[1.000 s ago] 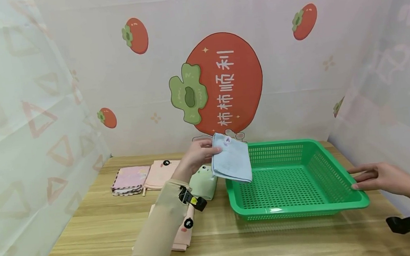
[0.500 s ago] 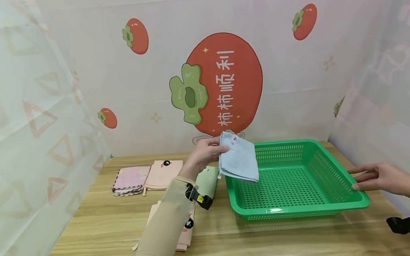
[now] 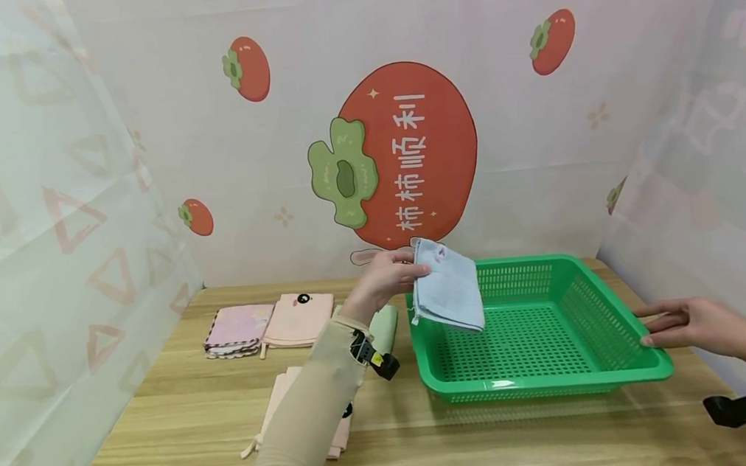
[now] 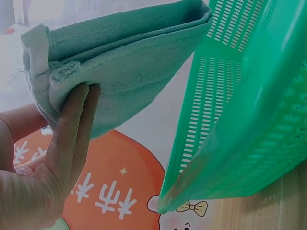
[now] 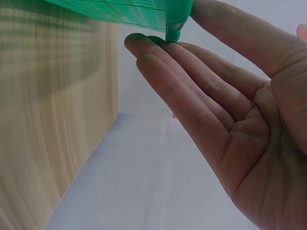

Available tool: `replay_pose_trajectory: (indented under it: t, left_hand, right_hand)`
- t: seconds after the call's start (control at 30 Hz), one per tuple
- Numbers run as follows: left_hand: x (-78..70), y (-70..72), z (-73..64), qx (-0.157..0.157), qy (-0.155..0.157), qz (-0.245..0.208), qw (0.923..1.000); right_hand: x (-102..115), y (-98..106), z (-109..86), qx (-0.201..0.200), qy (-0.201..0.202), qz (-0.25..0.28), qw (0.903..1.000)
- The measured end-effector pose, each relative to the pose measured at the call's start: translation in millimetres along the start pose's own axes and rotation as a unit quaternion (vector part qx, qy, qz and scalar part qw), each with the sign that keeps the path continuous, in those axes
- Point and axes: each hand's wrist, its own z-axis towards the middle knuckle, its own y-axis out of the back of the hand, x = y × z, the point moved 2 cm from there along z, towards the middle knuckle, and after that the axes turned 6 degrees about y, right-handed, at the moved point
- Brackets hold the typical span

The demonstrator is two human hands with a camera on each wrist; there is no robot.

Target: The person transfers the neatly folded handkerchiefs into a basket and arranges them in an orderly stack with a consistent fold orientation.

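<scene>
My left hand (image 3: pixel 384 282) pinches a folded light blue towel (image 3: pixel 447 288) by its left edge, thumb on top and fingers beneath. The towel hangs tilted over the left rim of a green plastic basket (image 3: pixel 513 383). It bears a small purple motif, and a hanging loop (image 4: pixel 37 48) shows at its corner in the left wrist view. At the basket's right side, my right hand (image 3: pixel 694 327) holds the rim between thumb and nearly straight fingers. In the right wrist view the fingertips (image 5: pixel 146 61) lie under the rim edge.
On the wooden table (image 3: pixel 164 429), left of the basket, lie a folded pink-purple towel (image 3: pixel 240 326) with a checked border, a peach towel (image 3: pixel 297 319), a green towel (image 3: pixel 384 328) and another peach towel (image 3: pixel 287 388) partly behind my left forearm. A printed backdrop (image 3: pixel 524 138) stands behind.
My left hand has carried the light blue towel to the right, farther over the basket. The right hand and the basket have stayed in place.
</scene>
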Motion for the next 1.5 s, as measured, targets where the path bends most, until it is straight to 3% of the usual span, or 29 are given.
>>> replay_pose_trajectory:
  t: [0.53,1.23,1.5]
  left_hand:
    - [-1.8,-16.6,10.5,-0.009,0.022,0.003,0.9997]
    - [-1.7,-47.1,34.4,-0.006,0.042,0.000,0.9991]
    - [1.5,-56.3,40.3,0.008,0.049,-0.004,0.9988]
  right_hand:
    - [2.3,-1.2,-0.7,-0.001,0.004,0.006,1.0000]
    - [-3.2,-0.9,1.7,0.000,-0.002,0.002,1.0000]
    - [-1.2,-2.3,0.0,-0.007,0.012,0.003,0.9999]
